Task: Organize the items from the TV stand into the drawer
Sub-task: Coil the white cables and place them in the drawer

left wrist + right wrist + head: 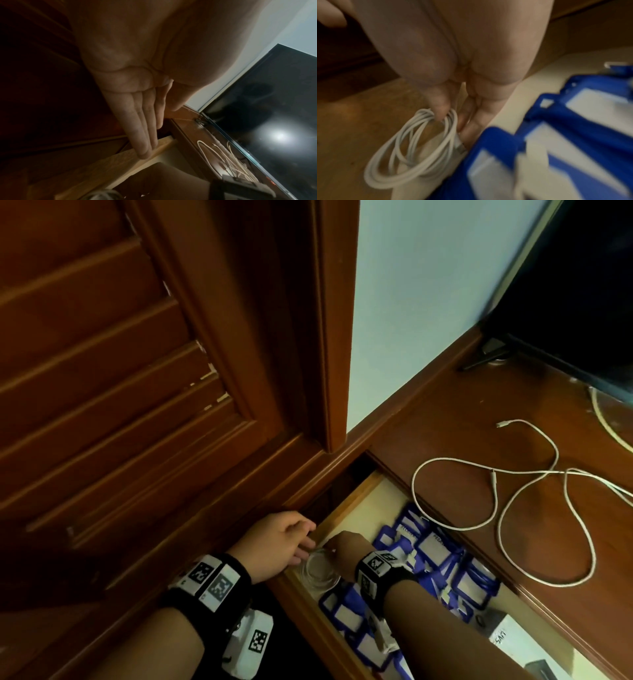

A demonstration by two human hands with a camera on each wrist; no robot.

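Note:
A coiled white cable lies in the near left corner of the open drawer. My right hand reaches down into that corner and pinches the coil between thumb and fingers. My left hand is beside it, fingers straight and together, their tips resting on the drawer's light wooden side rim. A second white cable sprawls loose on the TV stand top.
Several blue badge holders fill the drawer's middle, right against the coil. A black TV stands on the stand at the right. A tall wooden louvred door rises to the left of the drawer.

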